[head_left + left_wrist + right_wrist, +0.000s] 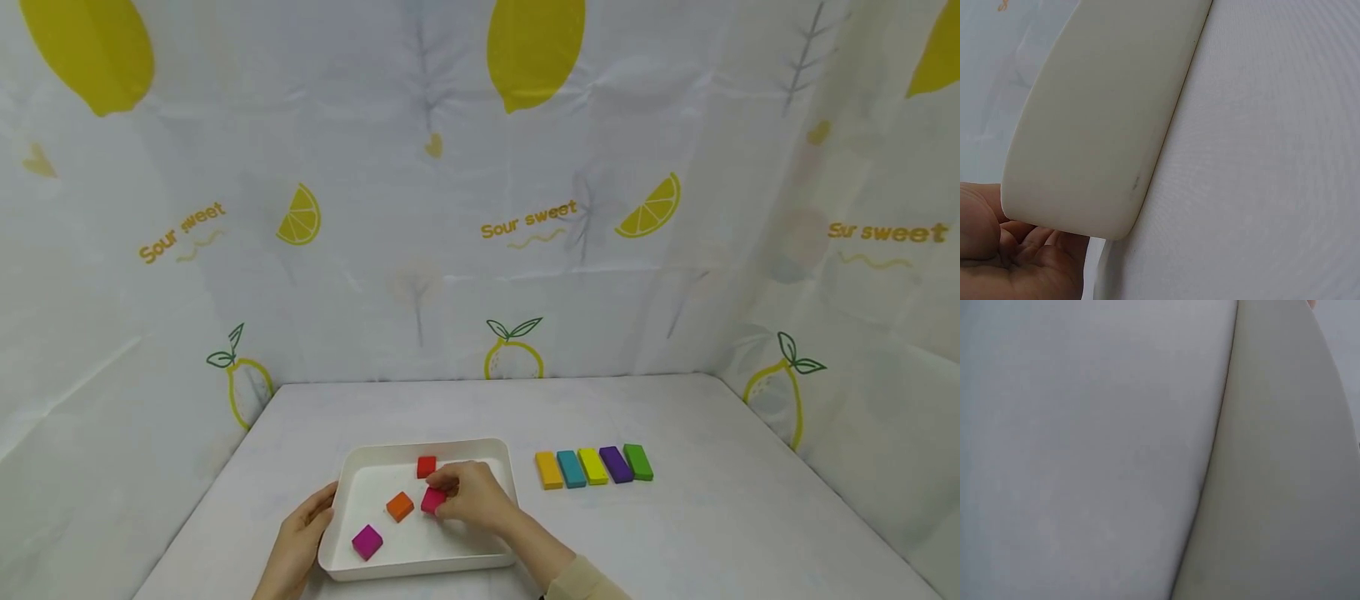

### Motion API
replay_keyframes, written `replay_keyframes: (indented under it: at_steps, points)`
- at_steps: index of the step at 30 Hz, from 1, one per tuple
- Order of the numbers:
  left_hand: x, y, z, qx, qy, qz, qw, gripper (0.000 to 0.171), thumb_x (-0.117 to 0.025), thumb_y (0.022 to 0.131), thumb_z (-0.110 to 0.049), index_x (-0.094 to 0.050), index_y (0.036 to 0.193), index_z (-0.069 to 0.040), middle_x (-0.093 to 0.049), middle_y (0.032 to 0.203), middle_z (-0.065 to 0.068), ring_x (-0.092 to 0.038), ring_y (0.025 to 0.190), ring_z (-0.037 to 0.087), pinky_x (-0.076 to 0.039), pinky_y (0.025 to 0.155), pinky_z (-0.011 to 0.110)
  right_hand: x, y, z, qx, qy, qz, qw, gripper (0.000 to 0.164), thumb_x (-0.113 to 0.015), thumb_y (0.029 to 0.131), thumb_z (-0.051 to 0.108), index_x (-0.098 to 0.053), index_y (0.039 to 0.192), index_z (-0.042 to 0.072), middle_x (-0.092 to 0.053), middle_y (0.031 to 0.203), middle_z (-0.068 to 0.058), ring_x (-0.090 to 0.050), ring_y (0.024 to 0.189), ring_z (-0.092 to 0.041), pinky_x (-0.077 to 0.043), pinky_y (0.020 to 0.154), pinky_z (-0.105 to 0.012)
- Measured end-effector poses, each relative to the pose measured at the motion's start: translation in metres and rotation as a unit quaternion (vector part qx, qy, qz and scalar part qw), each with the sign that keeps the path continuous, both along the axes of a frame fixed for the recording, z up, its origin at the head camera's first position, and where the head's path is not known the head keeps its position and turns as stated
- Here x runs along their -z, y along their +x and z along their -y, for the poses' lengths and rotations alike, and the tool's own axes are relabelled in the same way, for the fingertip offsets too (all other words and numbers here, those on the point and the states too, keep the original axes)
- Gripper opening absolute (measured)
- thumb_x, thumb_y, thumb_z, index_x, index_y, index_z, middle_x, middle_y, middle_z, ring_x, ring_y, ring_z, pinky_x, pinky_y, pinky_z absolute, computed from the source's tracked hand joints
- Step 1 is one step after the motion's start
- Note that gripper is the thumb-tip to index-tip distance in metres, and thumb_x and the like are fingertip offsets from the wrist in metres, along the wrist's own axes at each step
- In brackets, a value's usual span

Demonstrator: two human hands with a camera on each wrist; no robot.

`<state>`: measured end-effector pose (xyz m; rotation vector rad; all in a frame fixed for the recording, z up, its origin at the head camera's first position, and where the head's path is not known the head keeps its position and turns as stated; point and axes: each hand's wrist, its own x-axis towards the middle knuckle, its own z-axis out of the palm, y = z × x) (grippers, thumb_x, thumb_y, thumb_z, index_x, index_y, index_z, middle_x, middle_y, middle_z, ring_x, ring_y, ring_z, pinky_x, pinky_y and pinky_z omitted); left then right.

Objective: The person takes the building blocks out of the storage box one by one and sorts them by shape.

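A white rectangular tray [420,568] lies on the table with small colored blocks in it. My right hand [474,496] reaches over its right wall and pinches a pink block [432,500] between thumb and fingers. Near it in the tray are a red block [426,466] and an orange block [400,506]; a magenta block [367,542] sits at the front left. My left hand [298,537] rests against the outside of the tray's left wall. In the left wrist view that hand [1029,262] touches the tray [1104,119]. The right wrist view shows the tray's outer wall [1279,469].
Right of the tray, a row of longer blocks stands on the white table [675,542]: orange-yellow [548,471], blue [572,469], yellow [592,466], purple [616,464] and green [638,462]. Lemon-printed white curtains [420,292] hang behind and at both sides.
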<state>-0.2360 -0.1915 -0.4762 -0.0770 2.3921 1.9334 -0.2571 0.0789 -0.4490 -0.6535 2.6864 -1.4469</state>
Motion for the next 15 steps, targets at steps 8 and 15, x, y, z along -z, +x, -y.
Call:
replay_keyframes:
  at_steps: [8, 15]
  points:
    - [0.0, 0.0, 0.002, 0.004, -0.005, -0.001, 1.0, 0.049, -0.034, 0.104, -0.006, -0.03, 0.151, 0.006, -0.033, 0.155, 0.032, -0.032, 0.146, 0.043, -0.04, 0.117, 0.046, -0.015, -0.002, -0.018, 0.008, 0.003, -0.005, 1.0, 0.033, -0.079, 0.079, 0.004, -0.072, 0.111, 0.001, -0.076, 0.107, -0.008, -0.068, 0.094, -0.015, -0.062, 0.088, -0.032]
    - [0.002, -0.002, 0.001, 0.005, -0.007, 0.0, 1.0, 0.048, -0.034, 0.105, -0.006, -0.03, 0.151, 0.006, -0.033, 0.155, 0.033, -0.031, 0.146, 0.043, -0.037, 0.118, 0.049, -0.027, -0.002, -0.045, 0.028, 0.005, -0.001, 1.0, 0.036, -0.077, 0.081, 0.006, -0.071, 0.117, 0.003, -0.073, 0.112, -0.009, -0.068, 0.098, -0.019, -0.062, 0.087, -0.033]
